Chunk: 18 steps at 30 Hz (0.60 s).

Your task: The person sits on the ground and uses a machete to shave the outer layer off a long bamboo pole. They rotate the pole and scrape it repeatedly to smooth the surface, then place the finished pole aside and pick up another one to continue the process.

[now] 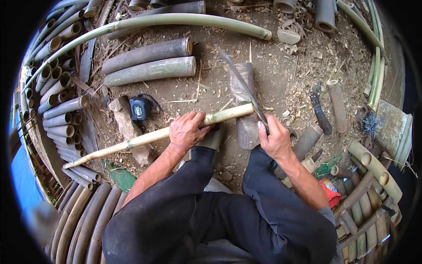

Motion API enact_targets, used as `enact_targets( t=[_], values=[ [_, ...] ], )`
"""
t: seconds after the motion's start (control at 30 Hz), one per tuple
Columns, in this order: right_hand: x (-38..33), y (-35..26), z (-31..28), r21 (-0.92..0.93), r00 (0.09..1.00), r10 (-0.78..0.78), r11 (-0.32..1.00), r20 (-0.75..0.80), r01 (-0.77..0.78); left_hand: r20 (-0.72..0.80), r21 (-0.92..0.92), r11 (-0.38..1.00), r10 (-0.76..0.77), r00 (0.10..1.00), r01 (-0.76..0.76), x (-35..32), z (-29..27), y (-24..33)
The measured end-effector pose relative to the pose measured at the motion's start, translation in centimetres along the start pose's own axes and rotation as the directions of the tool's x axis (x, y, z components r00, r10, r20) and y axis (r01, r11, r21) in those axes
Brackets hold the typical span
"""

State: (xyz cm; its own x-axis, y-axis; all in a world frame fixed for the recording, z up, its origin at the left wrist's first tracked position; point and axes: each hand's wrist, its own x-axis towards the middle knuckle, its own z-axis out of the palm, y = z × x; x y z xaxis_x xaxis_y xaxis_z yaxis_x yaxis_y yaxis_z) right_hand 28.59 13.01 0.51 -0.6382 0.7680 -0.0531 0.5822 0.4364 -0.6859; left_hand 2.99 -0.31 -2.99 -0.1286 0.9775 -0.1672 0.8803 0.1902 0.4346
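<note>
Left hand [188, 130] grips bamboo pole [145, 138] — right hand [274, 140] (blade [241, 86] raised) at its end

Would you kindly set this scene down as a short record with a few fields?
Left hand: grips a thin bamboo pole near its cut end.
Right hand: holds a long blade, edge against the pole's end.
Support: pole end lies over a wooden block.
Nearby: black tape measure, stone, two thick bamboo sections.
Ground: dirt strewn with shavings.
</note>
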Motion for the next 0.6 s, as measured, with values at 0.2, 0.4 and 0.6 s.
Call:
enact_targets(
  t=[0.2,0.4,0.6],
  values=[
    [-0.8,1.7,0.8,-0.075,0.993,0.033,0.997,0.110,-0.025,-0.008,0.066,0.998,-0.024,1.000,0.025,-1.0,0.6,0.3],
    [-1.3,1.8,0.0,-0.066,0.974,0.134,0.990,0.183,-0.124,0.098,-0.073,0.997,-0.028,0.995,0.035,0.0,-1.0,0.5],
    [-0.6,-0.4,-0.8,0.029,1.000,0.001,1.000,0.008,-0.001,0.363,-0.158,0.983,-0.028,0.931,0.092,1.2,-2.0,-1.0]
  ],
)
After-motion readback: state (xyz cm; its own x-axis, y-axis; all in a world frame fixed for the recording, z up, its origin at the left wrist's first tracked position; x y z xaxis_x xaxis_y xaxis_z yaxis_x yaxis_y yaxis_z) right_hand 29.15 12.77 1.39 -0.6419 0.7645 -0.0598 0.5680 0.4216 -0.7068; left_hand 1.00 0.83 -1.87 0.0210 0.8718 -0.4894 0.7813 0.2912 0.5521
